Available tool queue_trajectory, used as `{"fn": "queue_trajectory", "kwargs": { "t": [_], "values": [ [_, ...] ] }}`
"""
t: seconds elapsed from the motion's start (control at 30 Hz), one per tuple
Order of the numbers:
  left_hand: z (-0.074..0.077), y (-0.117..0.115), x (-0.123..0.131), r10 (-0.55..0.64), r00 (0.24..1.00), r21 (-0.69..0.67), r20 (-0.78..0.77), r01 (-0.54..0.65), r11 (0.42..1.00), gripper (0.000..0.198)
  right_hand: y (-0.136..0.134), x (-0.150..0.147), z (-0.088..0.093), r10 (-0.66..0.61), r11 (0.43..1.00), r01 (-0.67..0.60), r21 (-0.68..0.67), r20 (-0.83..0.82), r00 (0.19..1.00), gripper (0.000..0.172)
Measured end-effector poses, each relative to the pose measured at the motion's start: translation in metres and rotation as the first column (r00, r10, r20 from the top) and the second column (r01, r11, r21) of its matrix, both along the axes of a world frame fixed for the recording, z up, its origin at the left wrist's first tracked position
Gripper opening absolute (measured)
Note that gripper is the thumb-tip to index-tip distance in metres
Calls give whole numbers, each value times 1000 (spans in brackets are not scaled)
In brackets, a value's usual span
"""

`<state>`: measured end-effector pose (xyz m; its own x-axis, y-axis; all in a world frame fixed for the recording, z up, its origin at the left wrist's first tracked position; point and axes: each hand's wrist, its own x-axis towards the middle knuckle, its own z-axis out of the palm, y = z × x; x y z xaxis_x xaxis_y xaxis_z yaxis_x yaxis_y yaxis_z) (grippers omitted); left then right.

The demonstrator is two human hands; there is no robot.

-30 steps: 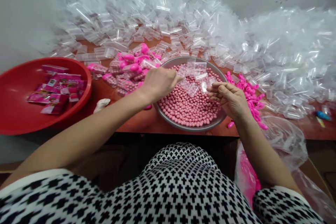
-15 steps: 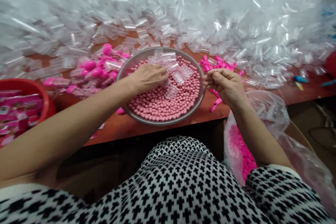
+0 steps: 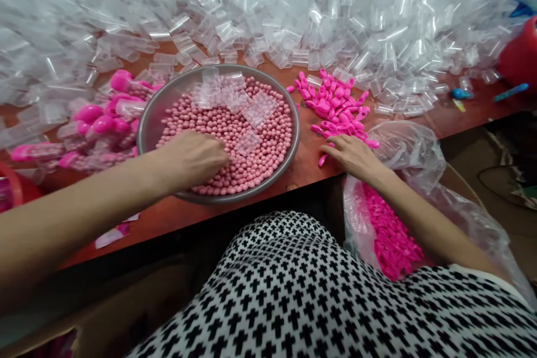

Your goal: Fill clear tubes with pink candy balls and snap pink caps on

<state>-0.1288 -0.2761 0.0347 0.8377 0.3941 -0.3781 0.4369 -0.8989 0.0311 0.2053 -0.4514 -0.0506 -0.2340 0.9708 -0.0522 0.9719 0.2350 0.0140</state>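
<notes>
A wide grey bowl (image 3: 296,140) holds round pink beads (image 3: 247,170), with several clear plastic tubes (image 3: 235,92) lying on top of them. My left hand (image 3: 195,156) is down in the beads with its fingers curled under; whatever is inside them is hidden. To the right of the bowl lies a pile of bright pink plastic pieces (image 3: 331,95), shaped like small caps or clips. My right hand (image 3: 352,154) rests at the near edge of that pile, fingers stretched out over the pieces.
Clear tubes (image 3: 260,28) are heaped across the back of the red table (image 3: 168,229). Bead-filled tubes with pink tops (image 3: 100,123) lie left of the bowl. A clear bag (image 3: 361,218) of pink pieces hangs by the front edge. A red container (image 3: 20,187) stands far left.
My left hand has moved from the tubes into the beads nearer me. My right hand has opened from a pinch and come down on the pink pieces. The view has shifted right.
</notes>
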Motion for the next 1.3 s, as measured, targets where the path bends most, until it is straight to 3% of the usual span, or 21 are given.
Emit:
{"fn": "queue_trajectory", "kwargs": {
  "t": [0.1,0.17,0.23,0.27,0.3,0.37,0.4,0.43,0.47,0.5,0.53,0.6,0.67,0.73,0.77,0.8,0.87,0.97,1.07,1.2,1.3],
  "values": [
    [-7,-15,30,-151,969,62,-193,166,984,30,4,-5,-3,-9,1000,9,1,49,999,30],
    [-16,-14,45,-130,975,56,-178,142,988,29,8,-8,-8,-114,993,116,20,-64,991,26],
    [-26,-8,49,-42,995,39,-95,46,998,28,13,-10,-14,-265,956,292,35,-328,907,17],
    [-30,-5,47,18,999,7,-33,-18,1000,26,16,-11,-18,-332,923,386,2,-504,797,13],
    [-33,-2,44,89,995,-53,46,-87,995,24,20,-13,-22,-384,887,456,-77,-671,634,15],
    [-38,1,34,279,934,-276,221,-214,937,20,28,-17,-28,-455,828,468,-309,-859,236,29],
    [-38,1,29,396,871,-432,292,-249,867,19,32,-20,-30,-486,805,428,-410,-870,80,36],
    [-38,0,24,518,788,-594,332,-252,764,20,35,-22,-32,-517,786,392,-478,-856,-8,40],
    [-38,-1,20,632,698,-736,337,-224,639,24,36,-23,-32,-550,767,383,-514,-835,-18,42],
    [-37,-3,16,728,611,-842,311,-178,509,29,37,-23,-31,-584,750,409,-520,-811,40,42],
    [-36,-5,14,802,534,-912,269,-128,391,34,37,-22,-29,-613,737,460,-494,-775,150,41],
    [-34,-9,11,892,408,-971,195,-47,234,40,33,-17,-22,-626,754,558,-346,-637,451,38],
    [-32,-11,10,924,341,-982,174,-13,190,43,29,-11,-13,-534,834,534,-137,-440,722,31],
    [-30,-12,9,917,351,-979,190,-5,204,46,25,-5,-4,-316,942,334,17,-277,907,22],
    [-29,-12,8,908,366,-976,203,5,216,45,25,-4,-1,-171,981,187,52,-215,961,27],
    [-28,-13,8,901,376,-975,215,22,223,43,25,-3,1,-22,997,33,65,-165,986,34],
    [-26,-15,9,904,366,-975,221,78,207,36,27,-4,1,221,975,-218,47,-82,972,42],
    [-25,-19,10,924,347,-981,160,162,109,31,33,-5,-4,353,936,-353,4,-6,936,39],
    [-27,-21,11,935,337,-974,111,225,35,28,35,-5,-10,344,939,-345,12,50,938,31],
    [-31,-20,12,929,339,-966,145,254,59,29,28,-5,-12,196,977,-205,59,135,971,23],
    [-34,-20,12,913,361,-958,193,271,95,32,22,-6,-13,-6,998,1,69,75,997,18]
  ]
}}
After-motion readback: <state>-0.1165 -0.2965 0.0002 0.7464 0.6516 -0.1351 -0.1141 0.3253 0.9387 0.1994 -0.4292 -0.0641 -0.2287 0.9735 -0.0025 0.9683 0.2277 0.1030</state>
